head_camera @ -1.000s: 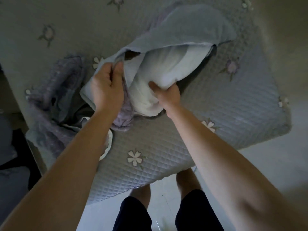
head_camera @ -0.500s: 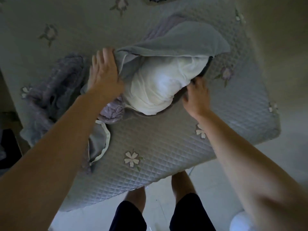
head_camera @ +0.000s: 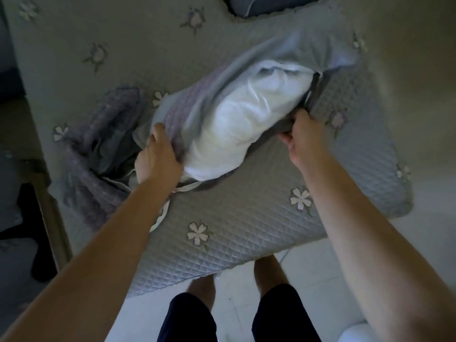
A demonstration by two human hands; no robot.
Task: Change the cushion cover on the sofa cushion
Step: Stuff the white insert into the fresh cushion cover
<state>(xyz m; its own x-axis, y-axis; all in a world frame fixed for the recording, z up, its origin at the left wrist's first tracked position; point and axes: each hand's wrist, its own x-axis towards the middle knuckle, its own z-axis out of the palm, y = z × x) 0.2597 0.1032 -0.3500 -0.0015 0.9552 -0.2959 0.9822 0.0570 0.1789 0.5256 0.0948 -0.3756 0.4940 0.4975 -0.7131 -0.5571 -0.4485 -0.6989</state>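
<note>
The left hand [head_camera: 158, 156] grips the grey cushion cover [head_camera: 283, 53] at its edge, fingers curled; the right hand [head_camera: 304, 139] seemingly pinches the opposite edge. Between both hands' fingers lies the white cushion [head_camera: 241, 124], half-sheathed.

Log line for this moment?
cover partly over white insert | left hand grips cover | right hand grips cover

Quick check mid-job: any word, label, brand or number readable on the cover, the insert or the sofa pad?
None readable.
No words, tags or numbers show on the cushion cover, the white insert, the crumpled purple cloth or the quilted sofa pad; the pad bears only flower motifs.
</note>
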